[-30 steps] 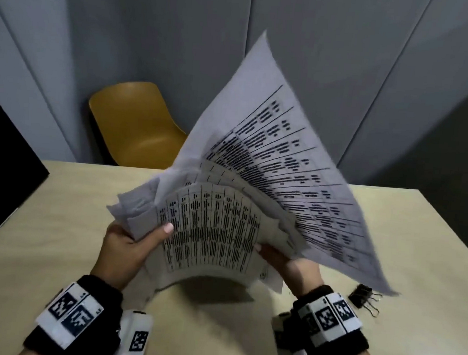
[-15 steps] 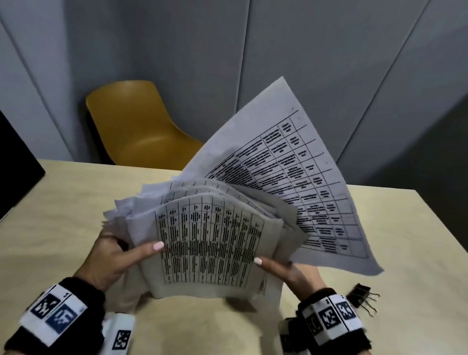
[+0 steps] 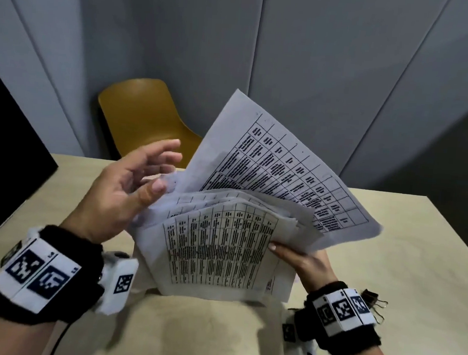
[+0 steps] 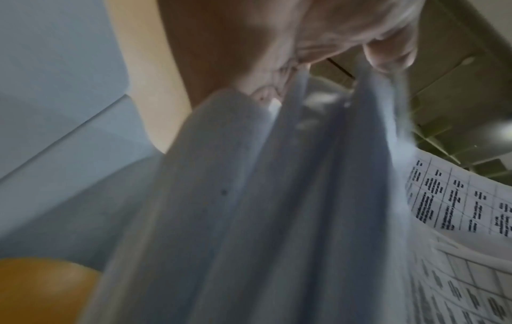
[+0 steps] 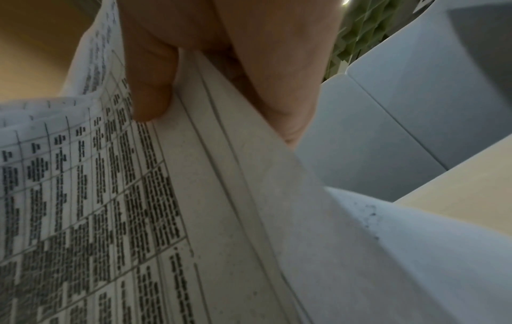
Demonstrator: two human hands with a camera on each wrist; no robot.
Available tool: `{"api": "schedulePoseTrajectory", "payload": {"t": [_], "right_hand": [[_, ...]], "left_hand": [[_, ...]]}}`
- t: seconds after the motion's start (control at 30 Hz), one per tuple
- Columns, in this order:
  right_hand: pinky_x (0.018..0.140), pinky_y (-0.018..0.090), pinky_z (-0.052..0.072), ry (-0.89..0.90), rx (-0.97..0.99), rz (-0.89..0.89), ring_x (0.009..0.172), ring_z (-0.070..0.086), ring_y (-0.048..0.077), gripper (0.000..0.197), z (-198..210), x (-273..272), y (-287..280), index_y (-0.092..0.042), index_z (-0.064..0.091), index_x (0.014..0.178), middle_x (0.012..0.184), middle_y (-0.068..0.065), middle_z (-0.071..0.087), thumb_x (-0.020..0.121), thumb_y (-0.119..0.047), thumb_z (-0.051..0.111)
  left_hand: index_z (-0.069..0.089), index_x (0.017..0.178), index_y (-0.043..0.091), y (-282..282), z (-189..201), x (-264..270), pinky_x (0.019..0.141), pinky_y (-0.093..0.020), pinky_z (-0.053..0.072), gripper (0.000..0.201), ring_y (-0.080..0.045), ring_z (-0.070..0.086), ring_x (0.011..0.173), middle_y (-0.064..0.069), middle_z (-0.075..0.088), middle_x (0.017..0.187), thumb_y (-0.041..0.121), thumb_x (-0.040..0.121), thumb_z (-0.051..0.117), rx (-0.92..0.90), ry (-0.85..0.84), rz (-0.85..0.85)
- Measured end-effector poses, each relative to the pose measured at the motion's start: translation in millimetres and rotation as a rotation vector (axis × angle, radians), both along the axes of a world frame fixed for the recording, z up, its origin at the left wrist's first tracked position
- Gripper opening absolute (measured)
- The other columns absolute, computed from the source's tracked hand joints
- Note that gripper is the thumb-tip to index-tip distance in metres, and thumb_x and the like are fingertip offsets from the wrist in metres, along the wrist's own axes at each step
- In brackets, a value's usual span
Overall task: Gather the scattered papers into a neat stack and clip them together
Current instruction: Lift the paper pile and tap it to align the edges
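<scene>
Right hand [image 3: 303, 262] alone pinches the fanned white printed-table papers [image 3: 221, 249] above the pale wooden desk [image 3: 387, 273], left hand [image 3: 122, 193] open at nine o'clock, so the loose top sheet could slip free.

Left hand [image 3: 119, 196] now off the papers [image 3: 221, 249], lifted up with fingers spread loose beside their left edge. Big back sheet [image 3: 278, 164] dropped lower, tilted more toward the table's right edge. Bundle gripped one-handed now.
</scene>
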State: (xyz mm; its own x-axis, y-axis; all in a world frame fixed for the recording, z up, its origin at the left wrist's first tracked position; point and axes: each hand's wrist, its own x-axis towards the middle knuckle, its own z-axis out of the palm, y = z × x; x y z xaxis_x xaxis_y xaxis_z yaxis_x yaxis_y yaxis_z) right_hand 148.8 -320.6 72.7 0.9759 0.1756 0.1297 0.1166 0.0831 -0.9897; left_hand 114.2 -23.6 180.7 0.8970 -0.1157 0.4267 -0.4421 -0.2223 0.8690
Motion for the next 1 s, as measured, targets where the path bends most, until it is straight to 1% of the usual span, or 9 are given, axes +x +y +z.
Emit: {"api": "schedulePoseTrajectory", "payload": {"t": [0.13, 0.23, 0.4, 0.53, 0.6, 0.73, 0.87, 0.93, 1.0], "right_hand": [[0.087, 0.036, 0.054, 0.024, -0.010, 0.029, 0.102, 0.066, 0.022, 0.074, -1.3, 1.7, 1.7, -0.009, 0.062, 0.108, 0.105, 0.004, 0.073, 0.044, -0.034, 0.089], [0.089, 0.048, 0.052, 0.066, 0.065, 0.032, 0.103, 0.064, 0.034, 0.077, -4.1, 2.4, 4.2, -0.009, 0.065, 0.106, 0.110, 0.018, 0.069, 0.040, -0.041, 0.090], [0.079, 0.032, 0.057, 0.038, 0.072, 0.084, 0.092, 0.069, 0.018, 0.033, -2.1, 3.6, 1.4, -0.014, 0.068, 0.096, 0.094, 0.000, 0.075, 0.067, -0.001, 0.075], [0.070, 0.020, 0.056, 0.031, 0.132, 0.060, 0.077, 0.070, 0.007, 0.045, -7.4, 6.2, 1.1, -0.023, 0.076, 0.076, 0.077, -0.006, 0.075, 0.074, 0.018, 0.058], [0.069, 0.018, 0.055, 0.047, 0.159, 0.040, 0.075, 0.069, 0.006, 0.046, -9.5, 8.1, 3.9, -0.023, 0.077, 0.075, 0.075, -0.006, 0.075, 0.074, 0.018, 0.056], [0.073, 0.021, 0.056, 0.042, 0.242, 0.014, 0.079, 0.070, 0.009, 0.017, -12.7, 11.2, 6.3, -0.019, 0.076, 0.081, 0.080, -0.003, 0.076, 0.065, -0.012, 0.076], [0.075, 0.028, 0.058, 0.091, 0.254, -0.016, 0.081, 0.068, 0.016, 0.049, -16.6, 9.7, -1.0, -0.018, 0.075, 0.081, 0.082, 0.002, 0.075, 0.043, -0.047, 0.087], [0.072, 0.026, 0.058, 0.082, 0.267, 0.000, 0.077, 0.069, 0.014, 0.035, -15.8, 6.4, -1.2, -0.019, 0.076, 0.077, 0.079, 0.001, 0.076, 0.051, -0.041, 0.085], [0.069, 0.024, 0.058, 0.072, 0.274, 0.007, 0.075, 0.070, 0.012, 0.033, -12.4, 3.1, 2.5, -0.020, 0.076, 0.074, 0.077, 0.000, 0.076, 0.050, -0.041, 0.085]], "left_hand": [[0.055, 0.122, 0.040, -5.1, 6.5, 6.4, 0.102, -0.038, 0.044, 0.046, -0.007, 0.055, 0.118, 0.009, 0.063, 0.122, 0.052, 0.078, 0.059, 0.188, -0.084, 0.119], [0.057, 0.116, 0.043, -16.1, 16.8, 16.5, 0.097, -0.030, 0.045, 0.040, 0.000, 0.059, 0.107, 0.019, 0.068, 0.105, 0.043, 0.076, 0.060, 0.179, -0.120, 0.190], [0.065, 0.074, 0.037, -20.0, 20.2, 27.3, 0.067, -0.010, 0.043, 0.010, 0.011, 0.056, 0.066, 0.030, 0.066, 0.073, 0.028, 0.075, 0.069, 0.207, -0.196, 0.290], [0.068, 0.064, 0.032, 9.7, -0.7, 28.4, 0.065, -0.016, 0.044, 0.018, 0.001, 0.055, 0.064, 0.021, 0.066, 0.063, 0.017, 0.071, 0.075, 0.145, 0.003, 0.298], [0.068, 0.062, 0.030, 17.2, -9.6, 26.2, 0.068, -0.021, 0.043, 0.023, -0.010, 0.055, 0.068, 0.019, 0.065, 0.059, 0.010, 0.073, 0.074, 0.142, 0.072, 0.323], [0.067, 0.078, 0.044, 19.6, -10.9, 12.0, 0.069, 0.003, 0.034, 0.009, 0.014, 0.057, 0.074, 0.033, 0.064, 0.070, 0.035, 0.077, 0.070, 0.154, 0.026, 0.385], [0.023, 0.134, 0.055, 44.7, -48.3, -5.6, 0.106, -0.022, 0.028, 0.112, 0.005, 0.032, 0.134, 0.012, 0.033, 0.149, 0.065, 0.037, 0.080, 0.061, 0.132, 0.274], [0.038, 0.134, 0.037, 37.2, -77.6, -15.8, 0.094, -0.012, 0.042, 0.125, 0.014, 0.049, 0.115, 0.014, 0.051, 0.136, 0.050, 0.021, 0.089, -0.038, 0.274, 0.148], [0.073, 0.091, 0.037, 20.2, -96.4, -24.2, 0.071, -0.004, 0.048, 0.087, 0.019, 0.061, 0.079, 0.026, 0.072, 0.086, 0.058, 0.008, 0.087, -0.132, 0.329, 0.136]]}}
